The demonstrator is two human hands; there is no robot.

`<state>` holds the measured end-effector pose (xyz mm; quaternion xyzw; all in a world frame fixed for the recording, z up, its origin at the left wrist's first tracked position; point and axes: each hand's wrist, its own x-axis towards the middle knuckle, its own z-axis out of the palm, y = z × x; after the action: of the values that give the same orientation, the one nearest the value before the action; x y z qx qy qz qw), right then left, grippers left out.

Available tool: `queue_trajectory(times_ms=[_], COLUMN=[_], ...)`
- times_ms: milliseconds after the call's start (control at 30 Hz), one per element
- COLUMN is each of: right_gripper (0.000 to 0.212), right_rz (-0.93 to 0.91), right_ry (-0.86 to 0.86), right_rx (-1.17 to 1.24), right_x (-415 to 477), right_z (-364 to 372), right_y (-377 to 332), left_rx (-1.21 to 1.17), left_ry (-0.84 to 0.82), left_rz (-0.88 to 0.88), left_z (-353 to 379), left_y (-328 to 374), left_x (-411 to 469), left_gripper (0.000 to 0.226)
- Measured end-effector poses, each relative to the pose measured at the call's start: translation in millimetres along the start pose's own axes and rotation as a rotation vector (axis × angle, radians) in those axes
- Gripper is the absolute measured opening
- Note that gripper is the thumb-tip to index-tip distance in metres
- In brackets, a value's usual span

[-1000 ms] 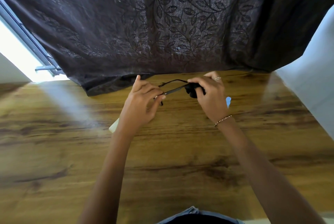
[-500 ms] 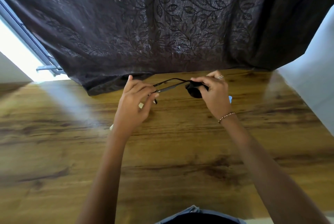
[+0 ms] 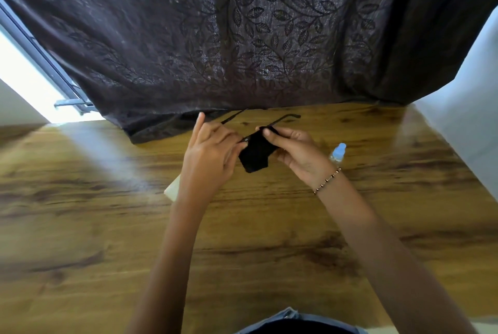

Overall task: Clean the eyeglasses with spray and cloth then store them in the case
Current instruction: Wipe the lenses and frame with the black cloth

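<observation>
Seen from above, two bare arms reach up the middle of the frame over a wooden worktop. Just above centre, both hands hold a pair of thin dark eyeglasses. The left hand has its grip closed on one end of the frame, with the fingers curled round it and the forefinger raised. The right hand has its grip pinched on a black cloth wrapped over the front of the glasses (the lenses are hidden under it). The two side arms point away toward a dark leaf-patterned curtain across the top.

A small clear spray bottle sits on the wood just right of the right hand, and neither hand touches it. A pale corner shows beside the left wrist; I cannot tell whether it is the case.

The wiping step appears to be under way. Whether the lenses were sprayed cannot be told. Folding the glasses and storing them in a case are not yet done.
</observation>
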<state>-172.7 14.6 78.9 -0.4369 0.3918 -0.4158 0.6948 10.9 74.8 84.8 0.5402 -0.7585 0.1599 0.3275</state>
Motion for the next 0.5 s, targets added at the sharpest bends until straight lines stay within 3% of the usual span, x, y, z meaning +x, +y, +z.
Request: queue_trajectory(times_ms=[133,267,333,400,500], right_gripper=[0.018,0.012,0.014,0.015,0.016], right_rz=[-0.004,-0.067,-0.067,-0.067,-0.074], right_ry=[-0.022,-0.026,-0.044,-0.072,-0.11], right_rx=[-0.021,-0.081,-0.076,-0.05,-0.009], right_x=[-2,-6,-7,-9,-10], right_z=[3,-3,-9,-16,-20], right_y=[-4,-12,-18,-21,-20], left_rx=[-0.016,-0.263,-0.411,-0.484,-0.71], left_ry=[0.001,-0.057,-0.032,-0.032,-0.254], left_rz=[0.011,-0.068,-0.311,-0.661,-1.103], left_z=[4,4,2,3,12], left_y=[2,-7,-15,-23,-33], left_x=[-2,-5,-8,-12,-12], left_gripper=[0.021,0.028,0.039,0.046,0.05])
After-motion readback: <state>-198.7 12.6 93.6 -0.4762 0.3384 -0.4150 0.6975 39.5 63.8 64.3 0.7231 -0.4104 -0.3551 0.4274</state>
